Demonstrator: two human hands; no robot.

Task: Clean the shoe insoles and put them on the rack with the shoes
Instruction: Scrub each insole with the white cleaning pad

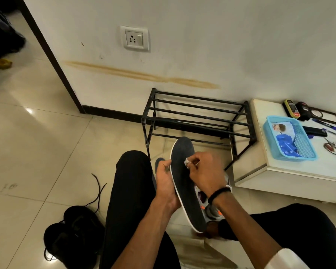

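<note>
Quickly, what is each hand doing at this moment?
Left hand: grips the dark insole with white edge.
Right hand: pinches a small white wipe against that insole.

No text, brand or number can be read anywhere. The yellow-and-black polish bottle (pixel 291 109) and the black one beside it (pixel 303 110), at the right edge of the frame, carry labels, but their print is too small and blurred to make out. The packet (pixel 284 137) in the blue basket (pixel 309 152) shows only a picture.
</note>
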